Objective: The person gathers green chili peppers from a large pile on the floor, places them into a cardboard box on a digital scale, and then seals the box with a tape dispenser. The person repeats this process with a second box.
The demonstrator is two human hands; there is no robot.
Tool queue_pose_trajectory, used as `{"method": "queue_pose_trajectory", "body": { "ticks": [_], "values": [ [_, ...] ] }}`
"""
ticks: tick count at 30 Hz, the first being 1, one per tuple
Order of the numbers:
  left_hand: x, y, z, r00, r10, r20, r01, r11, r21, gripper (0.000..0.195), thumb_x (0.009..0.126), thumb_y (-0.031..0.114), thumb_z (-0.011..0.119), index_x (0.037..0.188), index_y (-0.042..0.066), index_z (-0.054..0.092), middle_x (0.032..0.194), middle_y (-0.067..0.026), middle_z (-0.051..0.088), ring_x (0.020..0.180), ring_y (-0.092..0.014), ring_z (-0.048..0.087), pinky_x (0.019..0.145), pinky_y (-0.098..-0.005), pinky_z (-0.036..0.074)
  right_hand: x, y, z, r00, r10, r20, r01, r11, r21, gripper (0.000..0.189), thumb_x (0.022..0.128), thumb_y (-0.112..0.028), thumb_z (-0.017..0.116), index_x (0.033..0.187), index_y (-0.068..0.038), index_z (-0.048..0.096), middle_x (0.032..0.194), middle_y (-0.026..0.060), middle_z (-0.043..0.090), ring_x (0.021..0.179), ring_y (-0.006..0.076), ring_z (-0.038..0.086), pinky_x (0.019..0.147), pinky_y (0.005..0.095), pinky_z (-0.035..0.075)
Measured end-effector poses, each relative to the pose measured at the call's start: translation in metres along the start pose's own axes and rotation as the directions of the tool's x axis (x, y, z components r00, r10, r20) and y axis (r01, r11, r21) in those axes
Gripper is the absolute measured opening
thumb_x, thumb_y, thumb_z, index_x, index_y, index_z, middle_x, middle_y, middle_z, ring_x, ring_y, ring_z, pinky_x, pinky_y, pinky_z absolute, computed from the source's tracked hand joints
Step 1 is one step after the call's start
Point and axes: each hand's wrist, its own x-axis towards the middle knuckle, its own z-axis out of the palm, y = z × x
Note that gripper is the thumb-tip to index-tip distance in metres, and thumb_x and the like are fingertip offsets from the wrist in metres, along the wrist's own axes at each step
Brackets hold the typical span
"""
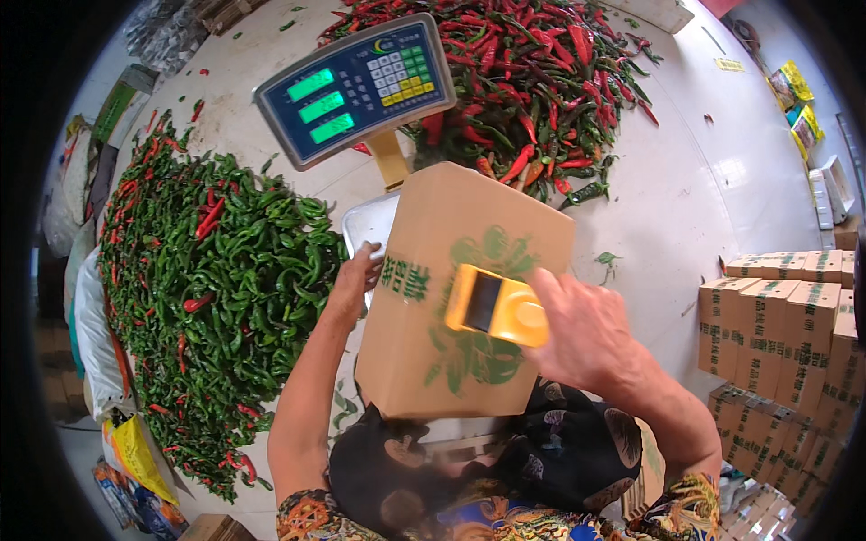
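A brown cardboard box (413,338) with green printing stands tilted in front of me, its upper end over the silver pan (365,220) of a digital scale. My right hand (588,331) grips a yellow tape dispenser (504,308) with a dark band across it, held over the box's printed face. My left hand (358,277) is at the box's left edge, beside the pan; its fingertips are partly hidden behind the box, so its grip is unclear. The scale's display head (355,91), with lit green readouts and a keypad, rises beyond the box on a yellow post (389,160).
Green chili peppers (270,250) form a large heap on the floor at left. Beyond the box lies a pile of red and dark green peppers (514,88). Printed cartons (778,324) are stacked at right. White sacks (98,338) line the left side.
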Motion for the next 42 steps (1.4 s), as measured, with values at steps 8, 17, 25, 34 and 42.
{"method": "queue_pose_trajectory", "body": {
  "ticks": [8, 17, 25, 34, 42],
  "values": [
    [-0.021, 0.077, 0.074, 0.785, 0.614, -0.082, -0.270, 0.458, 0.847, 0.064, 0.098, 0.057, 0.037, 0.135, 0.006, 0.048, 0.117, -0.0264, 0.062, 0.107, -0.040, 0.062, 0.091, -0.0456, 0.047, 0.067, -0.058, 0.014, 0.990, -0.138, 0.005, 0.138, 0.990, -0.039, 0.034, 0.070, -0.015, 0.069, 0.094, 0.002, 0.053, 0.077, 0.0196, 0.066, 0.075, 0.0370, 0.068, 0.065, 0.0450, 0.054],
    [-0.021, 0.079, 0.091, 0.816, 0.528, -0.234, 0.106, 0.262, 0.959, 0.060, 0.098, 0.059, 0.030, 0.135, 0.016, 0.050, 0.105, -0.0309, 0.064, 0.100, -0.050, 0.060, 0.087, -0.0551, 0.047, 0.014, -0.015, -0.005, 0.994, -0.065, 0.088, 0.065, 0.998, -0.004, 0.044, 0.074, -0.026, 0.074, 0.100, 0.001, 0.051, 0.086, 0.0222, 0.064, 0.080, 0.0408, 0.065, 0.070, 0.0478, 0.052],
    [-0.014, 0.078, 0.082, 0.807, 0.544, -0.232, 0.114, 0.242, 0.964, 0.065, 0.098, 0.063, 0.025, 0.136, 0.017, 0.050, 0.103, -0.0285, 0.066, 0.101, -0.050, 0.060, 0.089, -0.0552, 0.045, -0.062, 0.105, 0.053, 0.999, -0.022, -0.050, 0.025, 0.998, 0.055, 0.047, 0.073, -0.030, 0.079, 0.098, -0.001, 0.052, 0.084, 0.0170, 0.062, 0.079, 0.0370, 0.064, 0.069, 0.0442, 0.052],
    [-0.012, 0.062, 0.038, 0.897, 0.382, -0.221, -0.101, 0.665, 0.740, 0.074, 0.096, 0.059, 0.043, 0.141, 0.001, 0.046, 0.119, -0.0176, 0.065, 0.106, -0.027, 0.063, 0.094, -0.0361, 0.046, -0.016, 0.135, 0.145, 0.987, -0.075, -0.140, 0.110, 0.959, 0.263, 0.052, 0.065, -0.024, 0.084, 0.100, 0.000, 0.052, 0.083, 0.0192, 0.059, 0.080, 0.0390, 0.061, 0.070, 0.0435, 0.050],
    [-0.039, 0.056, 0.074, 0.975, 0.023, -0.223, -0.006, 0.997, 0.078, 0.073, 0.095, 0.060, 0.047, 0.138, 0.001, 0.049, 0.122, -0.0131, 0.063, 0.101, -0.019, 0.064, 0.083, -0.0312, 0.054, -0.026, 0.129, 0.144, 0.976, -0.042, -0.215, 0.096, 0.963, 0.251, 0.051, 0.061, -0.019, 0.082, 0.098, 0.001, 0.053, 0.081, 0.0169, 0.057, 0.077, 0.0379, 0.060, 0.068, 0.0425, 0.049]
  ]
}}
